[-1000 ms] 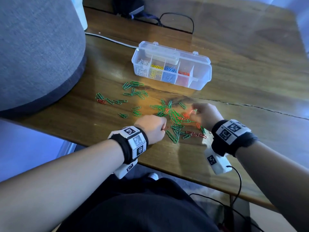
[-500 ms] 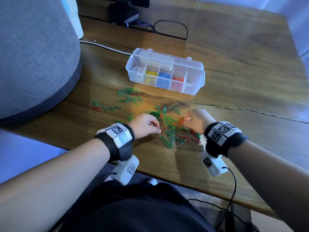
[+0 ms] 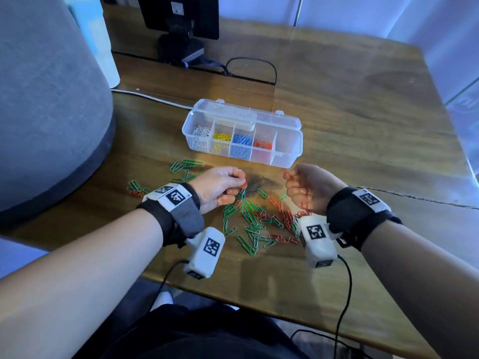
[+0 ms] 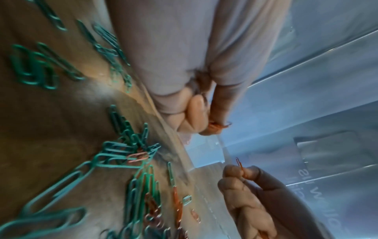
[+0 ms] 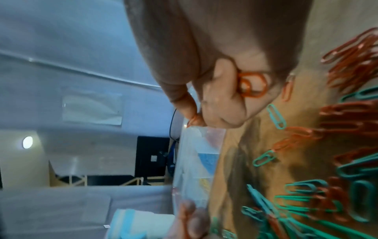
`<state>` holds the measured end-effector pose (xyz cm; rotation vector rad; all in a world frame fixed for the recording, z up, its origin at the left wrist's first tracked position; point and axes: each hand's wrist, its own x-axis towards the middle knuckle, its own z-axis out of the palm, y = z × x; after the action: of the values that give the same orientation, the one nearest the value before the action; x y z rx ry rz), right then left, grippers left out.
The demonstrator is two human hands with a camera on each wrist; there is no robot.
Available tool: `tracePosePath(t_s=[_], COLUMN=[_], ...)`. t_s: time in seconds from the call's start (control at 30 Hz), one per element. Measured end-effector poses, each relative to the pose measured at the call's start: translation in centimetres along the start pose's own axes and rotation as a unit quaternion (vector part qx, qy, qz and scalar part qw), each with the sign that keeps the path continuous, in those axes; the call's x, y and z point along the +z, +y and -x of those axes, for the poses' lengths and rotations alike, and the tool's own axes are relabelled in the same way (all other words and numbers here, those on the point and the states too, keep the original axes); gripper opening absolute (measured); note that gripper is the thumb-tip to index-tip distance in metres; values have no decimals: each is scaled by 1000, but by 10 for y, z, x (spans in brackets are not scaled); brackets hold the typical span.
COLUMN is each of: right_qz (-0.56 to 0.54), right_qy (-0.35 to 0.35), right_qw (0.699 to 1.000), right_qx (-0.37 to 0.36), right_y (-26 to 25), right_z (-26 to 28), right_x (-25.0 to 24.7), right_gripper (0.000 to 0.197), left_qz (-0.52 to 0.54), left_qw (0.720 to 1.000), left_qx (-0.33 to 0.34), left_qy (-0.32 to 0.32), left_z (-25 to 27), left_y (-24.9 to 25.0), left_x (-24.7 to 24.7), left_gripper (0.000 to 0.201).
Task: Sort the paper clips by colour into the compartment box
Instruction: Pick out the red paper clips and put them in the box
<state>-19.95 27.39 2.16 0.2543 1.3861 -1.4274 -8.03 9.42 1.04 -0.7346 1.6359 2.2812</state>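
Observation:
A clear compartment box (image 3: pixel 294 154) stands open on the wooden table, with white, yellow, blue and red paper clips (image 3: pixel 262 145) in separate compartments. Its rightmost compartment looks bare. In front of it lies a mixed pile of green and red clips (image 3: pixel 252 216). My left hand (image 3: pixel 239 181) hovers over the pile's far left side and pinches a red clip (image 4: pixel 216 127). To the right, my right hand (image 3: pixel 291 177) is raised just short of the box. It pinches one red clip (image 4: pixel 240 165) at the fingertips, and its curled fingers hold more red clips (image 5: pixel 252 85).
Loose green clips (image 3: pixel 185 164) lie scattered left of the pile. A big grey upholstered round shape (image 3: pixel 51 99) fills the left side. Behind the box are a monitor stand (image 3: pixel 178 47), a black cable loop (image 3: pixel 248 71) and a white cable (image 3: pixel 155 98).
Both hands have risen from the pile with red clips and moved away from me, toward the box. The head view has tilted up.

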Motion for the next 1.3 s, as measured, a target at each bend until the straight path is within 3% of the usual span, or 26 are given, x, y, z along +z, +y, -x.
tracePosePath(t_s=[0.13, 0.23, 0.3, 0.47, 0.6, 0.7, 0.77, 0.83, 1.0, 1.1, 1.2, 1.27, 1.3], right_qz=[-145, -244, -291, -315, -314, -197, -33, 97, 195, 248, 328, 451, 524], right_qy=[11, 40, 55, 65, 85, 125, 158, 179, 159, 169, 167, 149, 145], right_qw=[989, 962, 942, 925, 915, 933, 945, 935, 920, 898, 877, 837, 803], right_qx=[-35, -116, -159, -204, -239, -272, -286, -292, -300, -322, -308, -271, -243], right_y=[-20, -39, -49, -63, -69, -69, -68, -68, -67, -65, -45, -19, -7], right_z=[-6, -16, -28, -56, -66, -73, -76, -75, -61, -46, -26, -19, -17], right_x=[-1, 4, 7, 18, 35, 38, 36, 33, 27, 23, 20, 15, 13], right_gripper=[20, 8, 11, 25, 25, 21, 22, 21, 18, 20, 18, 13, 15], left_qz=[14, 48, 69, 67, 32, 24, 14, -28, -87, -164, -339, -476, -526], left_qw=[1000, 997, 992, 984, 987, 992, 993, 994, 992, 981, 935, 874, 846], left_qx=[1, -9, -19, 2, 29, 11, -12, -29, 0, 51, 86, 84, 77], left_qy=[18, 66, 104, 168, 153, 127, 114, 105, 87, 91, 64, 52, 53], left_z=[-18, -34, -48, -75, -89, -92, -92, -93, -81, -61, -38, -26, -20], left_y=[24, 42, 54, 76, 85, 87, 89, 91, 93, 91, 75, 56, 46], left_x=[10, 17, 22, 35, 40, 37, 34, 31, 24, 18, 4, -9, -15], left_gripper=[30, 32, 31, 36, 30, 29, 37, 44, 49, 28, 18, 19, 18])
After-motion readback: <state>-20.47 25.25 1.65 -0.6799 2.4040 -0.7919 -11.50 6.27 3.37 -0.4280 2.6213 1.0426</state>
